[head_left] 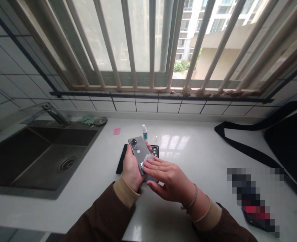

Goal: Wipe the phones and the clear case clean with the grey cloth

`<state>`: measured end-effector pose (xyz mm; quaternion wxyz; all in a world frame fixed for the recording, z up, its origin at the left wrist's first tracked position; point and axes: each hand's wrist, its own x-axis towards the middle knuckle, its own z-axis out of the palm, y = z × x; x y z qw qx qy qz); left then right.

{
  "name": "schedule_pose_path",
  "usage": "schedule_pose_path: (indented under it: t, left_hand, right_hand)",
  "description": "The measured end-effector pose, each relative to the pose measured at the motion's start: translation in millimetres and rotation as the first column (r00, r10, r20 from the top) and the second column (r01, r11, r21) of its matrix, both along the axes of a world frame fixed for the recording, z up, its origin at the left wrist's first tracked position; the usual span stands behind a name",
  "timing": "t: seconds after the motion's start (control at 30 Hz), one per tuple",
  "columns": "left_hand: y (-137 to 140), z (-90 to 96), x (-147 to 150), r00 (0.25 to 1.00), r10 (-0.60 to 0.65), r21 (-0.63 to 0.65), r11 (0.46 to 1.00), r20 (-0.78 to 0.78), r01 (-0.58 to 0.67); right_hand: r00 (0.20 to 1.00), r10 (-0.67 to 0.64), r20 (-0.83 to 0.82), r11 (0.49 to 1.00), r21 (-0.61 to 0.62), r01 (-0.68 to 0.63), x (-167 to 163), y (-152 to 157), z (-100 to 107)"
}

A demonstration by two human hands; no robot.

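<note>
A grey smartphone (140, 150) lies tilted in my left hand (130, 166), back side up, its round camera ring at the upper left. My thumb runs along its left edge, and fingertips show past its right edge. Across the lower part of the phone's back, my right hand (167, 173) presses a crumpled white wipe (147, 159) with its fingers held together. Beneath the hands, on the counter, are a dark flat phone-like slab (121, 161) and a black phone case (155, 150) with camera holes, both partly covered. Behind them stands a small white-capped bottle (144, 132).
A pink sticky note (117, 131) lies on the white counter (194, 174). To the left is a sink (45, 158) with a faucet (54, 114), a green cloth (86, 120) and a metal strainer (100, 121). A black strap (246, 153) and a pixelated dark object (254, 198) are at right.
</note>
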<state>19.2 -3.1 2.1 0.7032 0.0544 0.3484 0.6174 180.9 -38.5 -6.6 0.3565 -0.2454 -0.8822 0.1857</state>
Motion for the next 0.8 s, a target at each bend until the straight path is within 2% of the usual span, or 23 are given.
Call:
schedule_pose_path:
  t: [0.17,0.27,0.47,0.63,0.8]
  left_hand:
    - [0.9,-1.6,-2.2,0.999,-0.023,-0.040,0.999,-0.027,0.022]
    - [0.7,0.6,-2.6,1.000,-0.016,-0.040,0.999,0.014,0.016]
    - [1.5,6.0,-4.0,0.997,-0.019,-0.008,1.000,0.069,0.020]
    - [-0.6,4.6,2.2,0.992,-0.088,-0.018,0.996,0.091,0.090]
    - [-3.9,3.5,8.9,0.973,-0.181,-0.002,0.983,0.144,0.183]
  right_hand:
    - [0.992,0.126,-0.004,0.992,-0.010,-0.126,-2.1,-4.6,5.9]
    - [0.992,0.127,-0.024,0.992,0.024,-0.127,-3.0,-5.2,5.2]
    - [0.997,-0.020,-0.074,0.992,0.119,0.029,-2.2,1.1,-2.3]
    - [0.985,-0.164,-0.057,0.986,0.021,0.165,-0.2,6.1,-8.0]
    - [0.970,-0.213,-0.119,0.974,-0.101,0.202,1.2,6.0,-10.9]
